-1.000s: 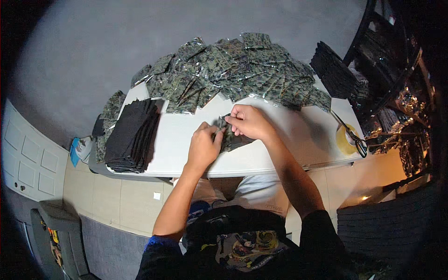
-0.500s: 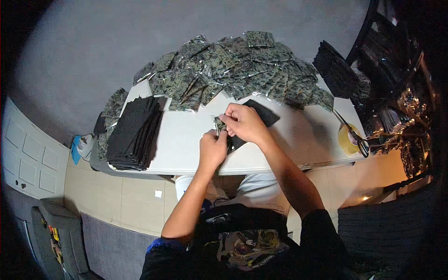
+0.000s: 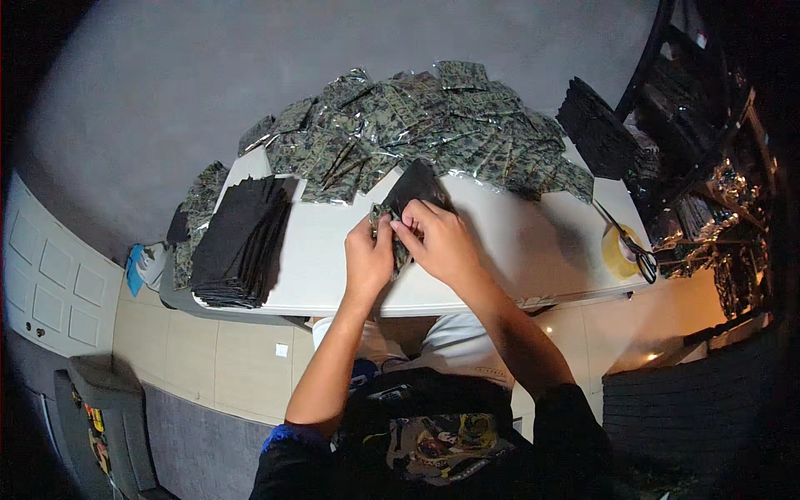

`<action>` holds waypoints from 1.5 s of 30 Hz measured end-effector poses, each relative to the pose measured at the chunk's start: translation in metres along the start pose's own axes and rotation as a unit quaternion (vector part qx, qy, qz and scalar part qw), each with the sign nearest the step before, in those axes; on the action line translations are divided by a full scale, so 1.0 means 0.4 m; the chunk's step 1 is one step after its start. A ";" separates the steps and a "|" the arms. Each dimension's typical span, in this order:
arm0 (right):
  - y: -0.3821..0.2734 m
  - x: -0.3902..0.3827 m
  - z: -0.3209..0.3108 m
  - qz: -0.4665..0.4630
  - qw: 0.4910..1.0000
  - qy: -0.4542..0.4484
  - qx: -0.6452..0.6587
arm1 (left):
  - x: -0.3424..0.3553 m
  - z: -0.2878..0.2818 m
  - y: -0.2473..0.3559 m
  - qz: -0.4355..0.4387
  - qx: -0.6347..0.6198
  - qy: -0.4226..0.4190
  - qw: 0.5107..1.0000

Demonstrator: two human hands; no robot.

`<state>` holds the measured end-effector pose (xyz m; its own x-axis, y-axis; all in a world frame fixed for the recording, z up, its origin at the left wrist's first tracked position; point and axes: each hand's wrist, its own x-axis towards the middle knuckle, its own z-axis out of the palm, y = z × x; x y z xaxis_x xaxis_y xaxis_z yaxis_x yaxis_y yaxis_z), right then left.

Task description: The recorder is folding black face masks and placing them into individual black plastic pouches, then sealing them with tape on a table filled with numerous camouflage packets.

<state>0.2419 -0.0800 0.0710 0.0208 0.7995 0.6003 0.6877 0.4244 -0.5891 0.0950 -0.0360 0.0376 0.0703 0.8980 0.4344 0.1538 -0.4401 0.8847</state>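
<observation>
In front of me, near the table's front edge, both hands work close together on a small camouflage-print packet (image 3: 382, 213) in clear plastic. My left hand (image 3: 367, 257) is closed on its left side, thumb pointing up. With thumb and fingers pinched, my right hand (image 3: 440, 243) grips its right side, the knuckles hiding much of it. A dark, flat black piece (image 3: 418, 183) extends up and away from behind the fingers; whether it is joined to the packet I cannot tell.
A big heap of camouflage packets (image 3: 408, 112) covers the back of the white table (image 3: 517, 242). Black folded cloths (image 3: 237, 237) are stacked at left, with another dark stack (image 3: 593, 125) at far right. Scissors (image 3: 640, 254) and a yellow tape roll (image 3: 618, 252) lie at the right edge.
Both hands have shifted slightly, the left one up and leftward. The black piece, formerly slanting right on the table, now points more upright and leftward.
</observation>
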 end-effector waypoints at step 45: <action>0.121 0.168 -0.104 0.264 0.899 -0.201 0.286 | 0.153 -0.145 0.236 0.316 0.231 -0.298 0.870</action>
<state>0.3067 -0.0232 0.1053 -0.1088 0.9938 -0.0206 0.1701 -0.0018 -0.9854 0.0567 -0.0230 0.1574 0.7632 0.3805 0.5223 0.2694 -0.9220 0.2781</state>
